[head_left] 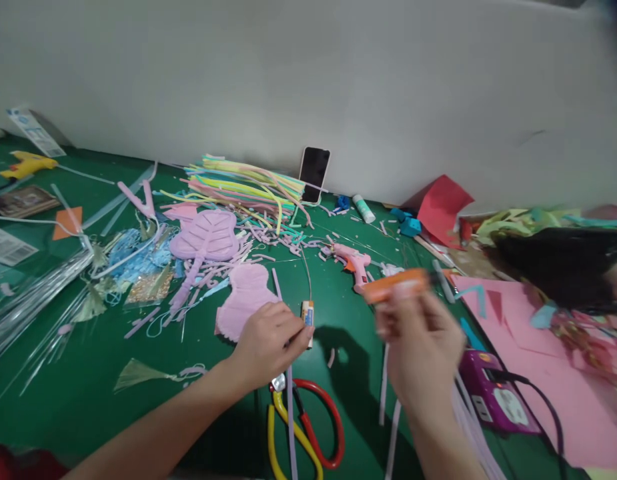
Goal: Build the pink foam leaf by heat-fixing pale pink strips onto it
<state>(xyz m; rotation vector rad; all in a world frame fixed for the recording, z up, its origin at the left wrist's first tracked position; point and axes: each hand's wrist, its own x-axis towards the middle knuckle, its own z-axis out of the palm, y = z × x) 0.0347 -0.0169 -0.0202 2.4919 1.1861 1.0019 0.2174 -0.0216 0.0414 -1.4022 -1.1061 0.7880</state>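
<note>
My left hand (271,341) is low over the table, its fingers closed around a light purple pipe cleaner (291,427) that runs out above and below it. Its fingertips touch or nearly touch a small orange-and-white labelled piece (307,312), from which a thin wire leads upward. Raised on the right, my right hand (418,333) grips an orange tool with a dark end (395,285); motion blur hides its exact kind. Below my left hand lie pliers-like scissors with red and yellow handles (333,420). A scalloped purple fuzzy shape (248,293) rests behind my left hand.
A pink glue gun (355,261) lies behind the right hand. Bundled coloured pipe cleaners (248,190), a phone (315,173) and a glue stick (363,209) line the wall. A purple box with a cable (498,393) and pink paper (548,373) are at right. Tassels (143,377) lie left.
</note>
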